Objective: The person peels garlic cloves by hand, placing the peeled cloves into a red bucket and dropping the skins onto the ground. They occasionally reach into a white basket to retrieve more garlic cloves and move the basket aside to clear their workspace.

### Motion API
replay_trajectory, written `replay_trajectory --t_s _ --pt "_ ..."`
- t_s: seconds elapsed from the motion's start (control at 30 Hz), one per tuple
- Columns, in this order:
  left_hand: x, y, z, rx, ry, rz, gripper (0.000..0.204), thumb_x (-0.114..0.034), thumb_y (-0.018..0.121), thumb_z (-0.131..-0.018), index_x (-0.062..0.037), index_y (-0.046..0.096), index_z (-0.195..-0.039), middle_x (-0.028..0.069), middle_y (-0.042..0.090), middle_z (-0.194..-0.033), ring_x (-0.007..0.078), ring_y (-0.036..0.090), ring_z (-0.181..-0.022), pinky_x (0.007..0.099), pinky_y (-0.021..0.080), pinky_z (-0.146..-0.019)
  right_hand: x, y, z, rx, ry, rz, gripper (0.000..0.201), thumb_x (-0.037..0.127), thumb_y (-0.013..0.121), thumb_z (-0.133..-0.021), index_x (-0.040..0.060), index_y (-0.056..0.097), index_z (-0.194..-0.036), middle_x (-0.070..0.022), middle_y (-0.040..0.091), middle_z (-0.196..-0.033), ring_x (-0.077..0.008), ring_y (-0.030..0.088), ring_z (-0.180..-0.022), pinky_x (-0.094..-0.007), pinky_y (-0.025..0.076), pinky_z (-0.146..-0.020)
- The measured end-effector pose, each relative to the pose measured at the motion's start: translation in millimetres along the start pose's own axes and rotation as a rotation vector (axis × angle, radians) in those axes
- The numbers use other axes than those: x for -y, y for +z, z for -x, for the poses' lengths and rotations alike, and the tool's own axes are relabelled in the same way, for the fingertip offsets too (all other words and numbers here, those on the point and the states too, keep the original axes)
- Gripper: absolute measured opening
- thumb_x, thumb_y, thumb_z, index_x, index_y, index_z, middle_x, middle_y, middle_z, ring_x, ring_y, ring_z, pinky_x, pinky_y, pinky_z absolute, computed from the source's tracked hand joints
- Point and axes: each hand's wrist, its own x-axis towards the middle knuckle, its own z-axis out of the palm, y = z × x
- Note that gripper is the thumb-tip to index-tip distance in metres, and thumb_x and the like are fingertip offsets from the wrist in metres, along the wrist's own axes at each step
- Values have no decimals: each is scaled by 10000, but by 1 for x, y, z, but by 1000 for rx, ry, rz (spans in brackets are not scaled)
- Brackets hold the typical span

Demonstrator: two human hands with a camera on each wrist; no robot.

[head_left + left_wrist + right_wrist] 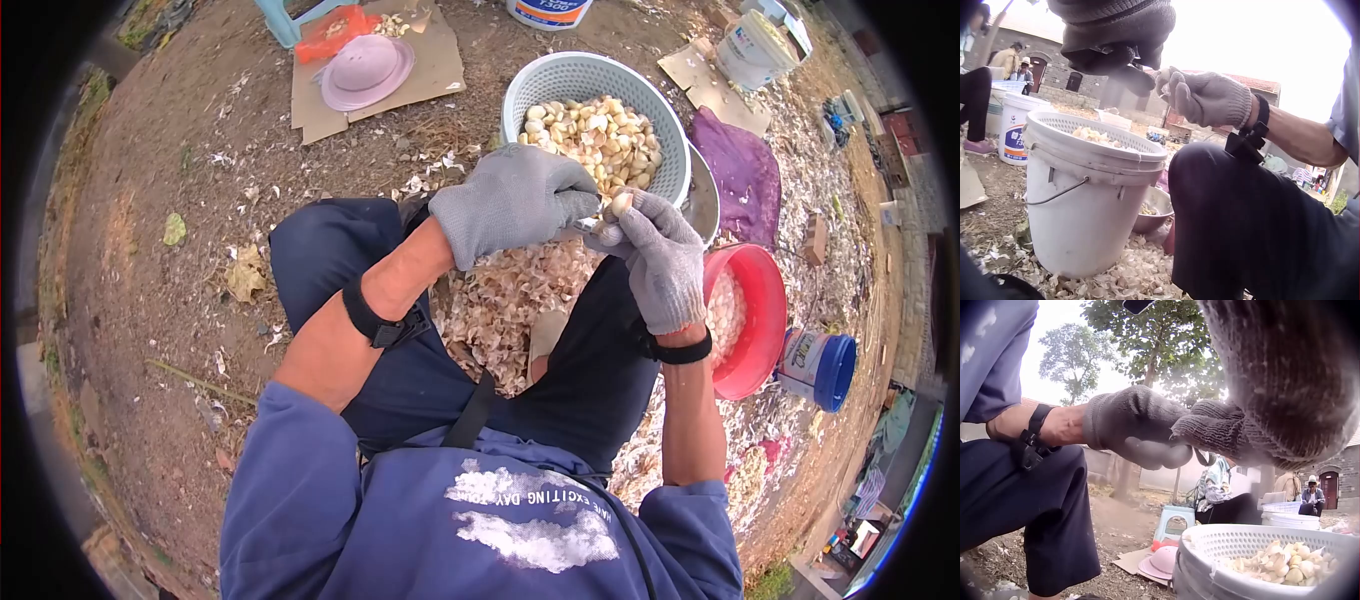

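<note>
Both hands wear grey gloves and meet just beside the light-grey perforated basket (517,95). The left hand (515,200) has its fingers curled round a small thin metal blade (1201,456), mostly hidden by the gloves. Thumb and fingertips of the right hand (660,260) pinch a pale garlic clove (622,204) close to the left fingertips. Many garlic cloves (605,135) fill the basket, which sits on a white bucket (1075,219) in the left wrist view.
Papery garlic skins (520,300) pile up between the knees. A red bucket (768,320) of pale cloves and a blue tub (835,372) stand at the right. Beneath the basket's edge is a metal bowl (1157,219). A pink hat (368,72) lies on cardboard (440,60); other people sit farther off.
</note>
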Motion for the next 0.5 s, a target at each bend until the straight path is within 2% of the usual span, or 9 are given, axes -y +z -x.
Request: replay_trajectory --t_s 0.17,0.23,0.3,0.5 --pt "2 -1 -2 45 14 43 268 -198 718 -1010 -4 756 -1191 113 792 -911 142 740 -699 308 604 -679 0 1 5 4 5 -20 287 65 681 -1036 -102 672 -1269 -143 748 -1021 -204 753 -861 -422 678 -871" --pt "1 -1 -1 66 3 59 269 -190 713 -1013 0 754 -1199 114 791 -910 141 740 -703 307 604 -679 0 -2 5 74 23 -21 318 61 665 -1045 -109 651 -1313 -143 740 -1036 -204 749 -873 -439 674 -904" --pt "-2 -1 -1 107 -69 133 265 -190 707 -1018 2 756 -1194 114 786 -903 141 740 -711 306 605 -676 0 -1 6 81 28 -25 330 66 657 -1050 -110 642 -1329 -141 737 -1042 -201 743 -879 -446 672 -909" --pt "2 -3 0 144 -69 277 262 -187 699 -1031 14 753 -1189 113 771 -878 141 729 -699 303 600 -661 -1 -8 7 167 28 -56 354 92 634 -1069 -110 621 -1359 -143 727 -1069 -191 726 -897 -482 663 -934"
